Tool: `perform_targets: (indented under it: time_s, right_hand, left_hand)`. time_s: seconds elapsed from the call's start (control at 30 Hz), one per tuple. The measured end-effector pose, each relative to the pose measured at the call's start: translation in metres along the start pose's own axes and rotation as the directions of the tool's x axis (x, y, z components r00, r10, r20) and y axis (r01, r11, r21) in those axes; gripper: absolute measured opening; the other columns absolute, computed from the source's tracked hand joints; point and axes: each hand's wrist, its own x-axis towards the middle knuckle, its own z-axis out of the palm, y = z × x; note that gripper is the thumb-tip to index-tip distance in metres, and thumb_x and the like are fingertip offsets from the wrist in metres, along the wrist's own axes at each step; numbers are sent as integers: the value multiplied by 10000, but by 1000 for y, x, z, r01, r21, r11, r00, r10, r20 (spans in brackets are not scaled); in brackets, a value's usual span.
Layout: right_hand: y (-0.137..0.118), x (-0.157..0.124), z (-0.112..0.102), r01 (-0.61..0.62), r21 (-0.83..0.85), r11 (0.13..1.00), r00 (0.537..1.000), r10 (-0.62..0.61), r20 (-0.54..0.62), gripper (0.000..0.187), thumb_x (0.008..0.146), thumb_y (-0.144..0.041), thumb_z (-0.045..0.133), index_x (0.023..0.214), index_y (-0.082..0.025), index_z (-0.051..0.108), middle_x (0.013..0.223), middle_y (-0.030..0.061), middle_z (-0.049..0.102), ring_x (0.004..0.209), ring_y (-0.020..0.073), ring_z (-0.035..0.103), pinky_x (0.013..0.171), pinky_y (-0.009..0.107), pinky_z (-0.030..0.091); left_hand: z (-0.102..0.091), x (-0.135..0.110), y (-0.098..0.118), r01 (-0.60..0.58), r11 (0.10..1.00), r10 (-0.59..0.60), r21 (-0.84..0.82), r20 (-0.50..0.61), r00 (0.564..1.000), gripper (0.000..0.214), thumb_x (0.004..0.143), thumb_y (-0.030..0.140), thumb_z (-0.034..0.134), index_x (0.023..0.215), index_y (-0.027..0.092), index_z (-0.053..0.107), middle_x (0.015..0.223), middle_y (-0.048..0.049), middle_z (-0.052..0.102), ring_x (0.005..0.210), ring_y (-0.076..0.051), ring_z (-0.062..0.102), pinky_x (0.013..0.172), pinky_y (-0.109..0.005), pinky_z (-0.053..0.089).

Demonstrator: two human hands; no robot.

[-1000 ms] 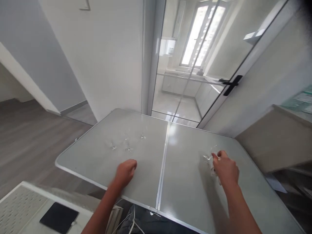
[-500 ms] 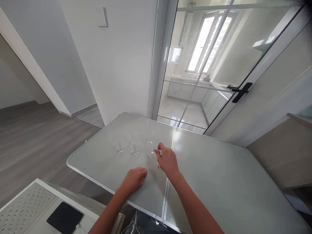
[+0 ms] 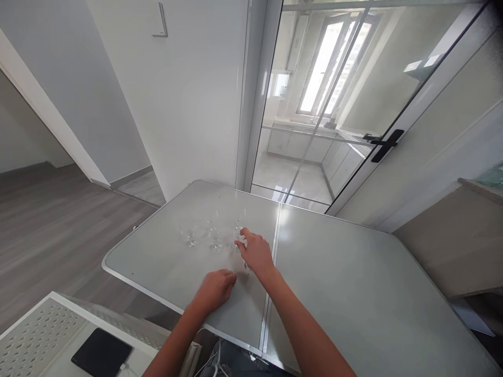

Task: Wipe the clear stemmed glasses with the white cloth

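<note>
Several small clear stemmed glasses stand on the left part of the grey table (image 3: pixel 346 272). One glass (image 3: pixel 191 242) is at the left, another glass (image 3: pixel 216 246) nearer the middle, and a third glass (image 3: pixel 211 227) behind it. My right hand (image 3: pixel 257 255) has its thumb and fingers around a further clear glass (image 3: pixel 237 247), mostly hidden by the hand. Just beyond the fingertips is one more glass (image 3: pixel 238 226), partly covered. My left hand (image 3: pixel 217 288) rests on the table near its front edge, fingers curled; what they hold, if anything, is hidden.
A metal seam (image 3: pixel 276 241) divides the tabletop. At lower left, a white perforated rack (image 3: pixel 39 324) bears a dark tablet (image 3: pixel 102 352) with a cable plugged in. Behind the table is a glass door (image 3: pixel 293 178) with a black handle (image 3: pixel 387 145).
My right hand has moved left with the glass, closer to the other glasses, and its thumb and index finger look less pinched. My left hand stays on the table. The view has shifted slightly.
</note>
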Motion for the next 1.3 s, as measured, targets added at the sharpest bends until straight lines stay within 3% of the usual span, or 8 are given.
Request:
perform_targets:
  time_s: [0.17, 0.3, 0.43, 0.6, 0.8, 0.93, 1.17, 1.3]
  right_hand:
    - [21, -53, -12, -28, 425, 905, 955, 150, -255, 404, 988, -359, 492, 1377, -259, 538, 1306, 105, 571, 1020, 230, 639, 868, 341, 497]
    - [33, -86, -16, -103, 852, 514, 975, 220, -16, 455, 881, -286, 478, 1335, -262, 504, 1217, 59, 557, 893, 195, 619, 772, 295, 520]
    - [43, -99, -23, -90, 959, 268, 982, 186, 40, 728, 678, -167, 511, 1396, -280, 474, 1360, 61, 550, 1054, 234, 623, 827, 299, 524]
    - [67, -105, -33, -110, 972, 207, 973, 223, 63, 929, 575, -150, 522, 1491, -289, 464, 1524, 46, 516, 1256, 286, 578, 920, 343, 515]
    - [91, -119, -38, -435, 900, 28, 900, 12, 435, 381, 836, -399, 625, 1089, -143, 751, 1021, 92, 751, 930, 247, 668, 825, 324, 505]
    - [97, -132, -36, -372, 928, 9, 926, -61, 372, 444, 803, -485, 814, 1102, -162, 755, 1004, 68, 756, 940, 226, 667, 877, 326, 491]
    - [104, -144, -27, -294, 930, -221, 899, 266, 348, 476, 872, -548, 754, 1179, -189, 687, 1067, 85, 739, 924, 219, 679, 791, 300, 531]
    - [99, -150, -34, -187, 972, -143, 955, 204, 214, 848, 741, -416, 891, 1477, -300, 488, 1258, 76, 685, 1088, 257, 668, 899, 342, 545]
  left_hand:
    - [-15, -5, 40, 48, 793, -102, -607, -55, 993, 262, 918, 153, 422, 793, 193, 649, 712, -17, 649, 646, -149, 591, 655, -257, 465]
    - [-23, 9, 78, 52, 538, -166, -841, -46, 985, 413, 917, 375, 651, 1299, 226, 601, 1182, -98, 705, 959, -196, 693, 829, -299, 570]
    - [-22, 28, 95, 61, 424, -209, -904, -33, 977, 388, 855, 400, 747, 1166, 187, 654, 1135, -107, 726, 945, -207, 714, 876, -333, 585]
    - [-31, 34, 102, -56, 427, -288, -902, -194, 938, 252, 834, 374, 765, 981, 195, 664, 1024, -73, 725, 1010, -222, 709, 876, -320, 593]
    - [-49, 40, 117, -159, 483, -253, -861, -311, 916, 201, 810, 302, 777, 962, 208, 685, 1057, -75, 700, 1045, -226, 691, 878, -317, 586]
    - [-55, 46, 114, -141, 487, -248, -862, -291, 924, 82, 762, 235, 765, 805, 193, 709, 1083, -78, 700, 1027, -231, 690, 874, -327, 567]
    - [-39, 41, 105, -51, 603, -393, -796, -352, 849, 167, 763, 283, 667, 617, 204, 680, 849, -48, 695, 882, -217, 668, 797, -325, 539]
    - [-28, 36, 106, 24, 578, -440, -815, -286, 851, 191, 806, 305, 636, 709, 202, 764, 979, -79, 761, 934, -234, 705, 766, -323, 567]
